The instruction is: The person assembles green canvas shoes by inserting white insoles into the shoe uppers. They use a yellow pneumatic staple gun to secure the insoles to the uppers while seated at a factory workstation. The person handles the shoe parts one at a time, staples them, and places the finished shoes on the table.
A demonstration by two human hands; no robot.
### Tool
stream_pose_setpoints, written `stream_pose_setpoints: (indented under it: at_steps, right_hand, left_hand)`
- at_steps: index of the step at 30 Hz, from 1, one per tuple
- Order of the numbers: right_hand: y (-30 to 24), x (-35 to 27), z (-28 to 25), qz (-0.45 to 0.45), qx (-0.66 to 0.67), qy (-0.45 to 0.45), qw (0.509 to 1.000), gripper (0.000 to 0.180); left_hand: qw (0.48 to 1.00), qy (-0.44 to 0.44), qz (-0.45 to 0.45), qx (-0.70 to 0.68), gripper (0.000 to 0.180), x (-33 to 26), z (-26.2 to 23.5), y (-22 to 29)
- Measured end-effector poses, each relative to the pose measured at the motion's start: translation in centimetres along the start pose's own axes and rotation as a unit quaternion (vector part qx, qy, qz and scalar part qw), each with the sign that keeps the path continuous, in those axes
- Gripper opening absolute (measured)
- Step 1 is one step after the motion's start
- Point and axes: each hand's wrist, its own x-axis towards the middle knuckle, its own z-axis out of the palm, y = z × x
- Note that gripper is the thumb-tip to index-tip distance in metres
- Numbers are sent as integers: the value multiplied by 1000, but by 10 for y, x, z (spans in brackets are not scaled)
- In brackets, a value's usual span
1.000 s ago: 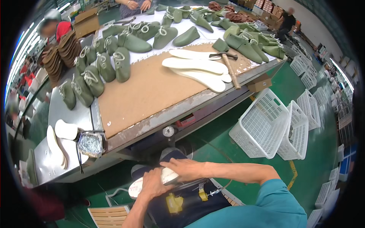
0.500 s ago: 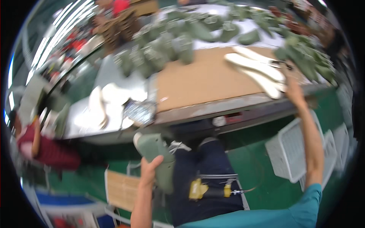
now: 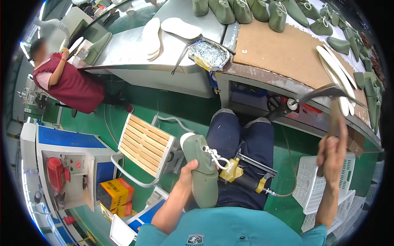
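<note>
My left hand (image 3: 185, 177) is wrapped round a green shoe last (image 3: 204, 184), held above my lap with its toe pointing away from me. A white insole (image 3: 186, 139) shows at the toe, and a white cord (image 3: 216, 158) loops from the last's side. My right hand (image 3: 333, 151) is closed round the handle of a hammer (image 3: 322, 92) with a dark, curved head; motion blurs both. Behind the hammer, several white insoles (image 3: 334, 71) lie on the brown board (image 3: 279, 55). A yellow-and-black staple gun (image 3: 232, 170) rests across my thighs, its hose attached.
Rows of green lasts (image 3: 277, 16) stand on the bench. A tray of small metal nails or staples (image 3: 208, 54) sits at its corner. A slatted stool (image 3: 145, 144) is at my left, white crates (image 3: 320, 176) at my right. A co-worker in a maroon apron (image 3: 76, 84) stands far left.
My right hand has come off the bench by the insoles and drawn nearer to me, with the hammer raised in it. The view has swung left; my left hand still holds the last.
</note>
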Motion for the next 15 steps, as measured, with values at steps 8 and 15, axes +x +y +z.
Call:
stream_pose_setpoints:
  at_steps: [8,15]
  right_hand:
    - [-64,-3,20,-174,-56,-264,947,53]
    - [-85,4,26,-189,-92,-323,923,54]
  left_hand:
    - [998,-6,-32,53,71,1,10,1]
    - [998,9,-34,45,69,-5,6,-2]
